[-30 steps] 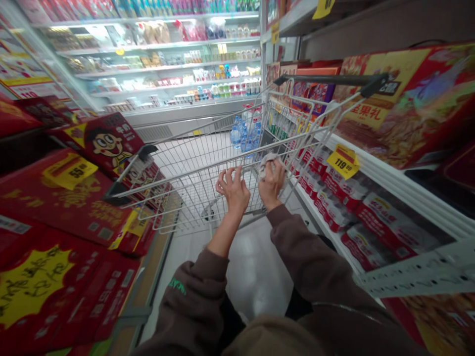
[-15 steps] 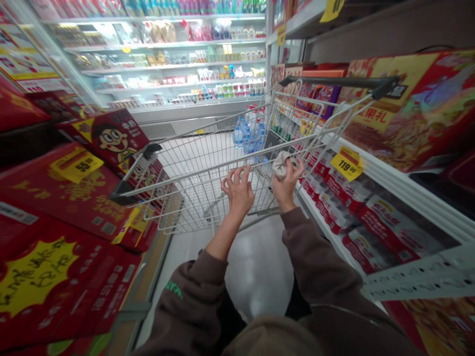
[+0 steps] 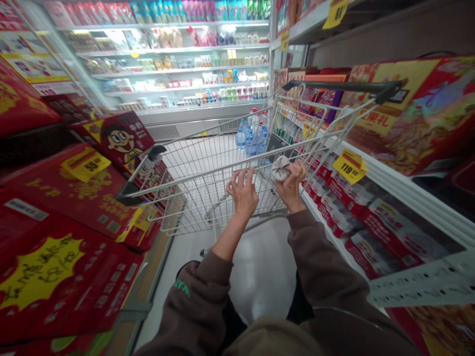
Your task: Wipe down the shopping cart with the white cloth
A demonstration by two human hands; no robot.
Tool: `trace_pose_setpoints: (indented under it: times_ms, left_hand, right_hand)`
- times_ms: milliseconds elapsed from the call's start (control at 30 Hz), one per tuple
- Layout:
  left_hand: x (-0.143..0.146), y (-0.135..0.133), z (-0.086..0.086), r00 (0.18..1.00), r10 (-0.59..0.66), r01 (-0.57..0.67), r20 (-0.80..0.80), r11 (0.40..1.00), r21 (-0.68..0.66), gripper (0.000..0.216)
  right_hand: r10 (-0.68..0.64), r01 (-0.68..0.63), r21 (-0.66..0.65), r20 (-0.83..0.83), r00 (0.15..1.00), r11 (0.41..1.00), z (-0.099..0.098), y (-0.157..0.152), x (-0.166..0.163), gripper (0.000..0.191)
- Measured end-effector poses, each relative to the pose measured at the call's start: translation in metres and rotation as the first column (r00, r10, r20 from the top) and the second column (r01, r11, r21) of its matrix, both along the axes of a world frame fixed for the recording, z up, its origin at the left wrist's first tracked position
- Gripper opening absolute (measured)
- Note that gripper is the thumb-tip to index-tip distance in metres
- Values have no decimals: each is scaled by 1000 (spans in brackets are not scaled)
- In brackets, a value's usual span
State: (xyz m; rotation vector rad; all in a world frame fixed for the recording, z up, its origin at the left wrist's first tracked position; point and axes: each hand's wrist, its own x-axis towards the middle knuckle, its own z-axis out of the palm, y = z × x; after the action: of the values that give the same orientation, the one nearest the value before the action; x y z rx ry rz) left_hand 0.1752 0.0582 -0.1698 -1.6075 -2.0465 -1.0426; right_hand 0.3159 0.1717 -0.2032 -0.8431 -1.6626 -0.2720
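A wire shopping cart (image 3: 208, 174) stands crosswise in front of me, its dark handle at the right. My left hand (image 3: 243, 194) is at the cart's near side, just below the top rail. Its fingers are apart and loosely curled, with nothing seen in them; whether the fingertips touch the wires I cannot tell. In my right hand (image 3: 291, 190) is a crumpled greyish-white cloth (image 3: 281, 168), pinched between thumb and fingers. That hand is beside the same rail, nearer the handle end.
Red gift boxes (image 3: 85, 198) are stacked on the left. A shelf (image 3: 419, 198) with boxes and packaged goods runs along the right. Blue water bottles (image 3: 252, 136) stand on the floor beyond the cart, before a lit refrigerated display (image 3: 166, 74).
The whole view has shifted slightly, so the cart and shelves appear a little lower and farther right. My right hand has turned a little, showing more of the cloth.
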Motion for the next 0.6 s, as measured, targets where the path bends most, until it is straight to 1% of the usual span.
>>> trace_pose_setpoints:
  times_ms: [67,133,200,267,400,467,600]
  left_hand:
    - [0,0,0,1000,-1,1,-4,1000,4,59]
    - [0,-1,1,1000,-2,2,-4,1000,4,59]
    - [0,-1,2,1000,-5,5,-6,1000,-8,59]
    - [0,-2,3,1000,-12,12,-9,1000,-19,59]
    - [1,-3,4,1000,-14,14,0,1000,-20,59]
    - [1,-3,4,1000,-11,11,8,1000,-21,58]
    - [1,-4,4,1000,-18,18,3,1000,-25,59]
  right_hand:
    - [23,-23,33,-8,1000,999,6,0,-4,54]
    - [-1,0,2,40,999,1000,11,-2,-9,63]
    - [-29,35,-43,122,992,998,12,-6,-13,67]
    - [-36,47,-60,172,984,997,7,-9,-17,66]
    - [-54,72,-94,184,982,993,-10,-9,-22,63]
    - [-50,72,-103,194,980,992,-16,-10,-23,64]
    - [-35,58,-89,246,969,994,-14,-15,-19,70]
